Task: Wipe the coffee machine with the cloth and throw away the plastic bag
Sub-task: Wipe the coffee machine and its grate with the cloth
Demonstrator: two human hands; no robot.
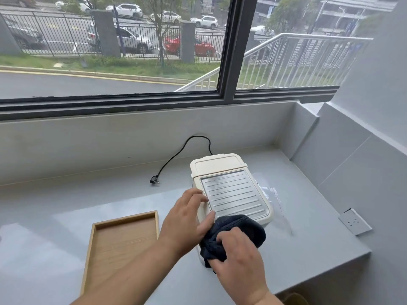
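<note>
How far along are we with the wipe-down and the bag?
Done: nothing visibly finished. In hand: the right hand grips the dark cloth against the front edge of the coffee machine while the left hand steadies its left side. Left: the clear plastic bag lies on the counter right of the machine, not yet thrown away.

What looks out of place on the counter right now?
The clear plastic bag lies crumpled on the counter right of the coffee machine, not yet binned. The plug lies loose to its left, unplugged. No spill or damage shows.
</note>
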